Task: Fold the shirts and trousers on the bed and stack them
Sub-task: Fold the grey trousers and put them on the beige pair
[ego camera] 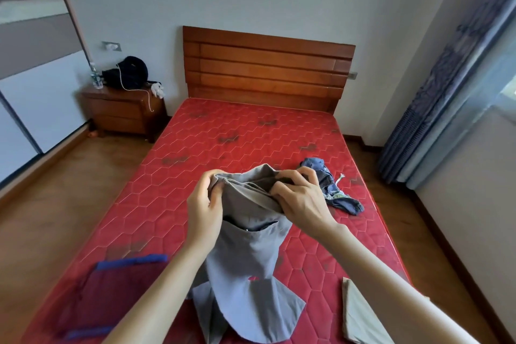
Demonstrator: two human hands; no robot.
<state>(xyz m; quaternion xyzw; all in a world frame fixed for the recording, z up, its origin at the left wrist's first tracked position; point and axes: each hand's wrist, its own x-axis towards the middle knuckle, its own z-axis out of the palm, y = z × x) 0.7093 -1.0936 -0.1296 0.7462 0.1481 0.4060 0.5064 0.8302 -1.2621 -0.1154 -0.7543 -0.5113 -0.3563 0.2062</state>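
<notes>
Grey shirt (245, 254), red hexagon-quilted mattress (237, 137), maroon garment (111, 290) edged blue, dark blue trousers (332, 187).

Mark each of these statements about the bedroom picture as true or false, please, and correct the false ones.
1. Both hands grip the grey shirt. True: the left hand and right hand pinch its upper edge.
2. The grey shirt lies folded flat on the bed. False: it is held up, only its lower end resting on the red mattress.
3. A crumpled blue garment lies to the right of the hands. True.
4. The maroon garment lies by the headboard. False: it lies at the near left of the mattress.
5. A black bag sits on the nightstand. True.
</notes>
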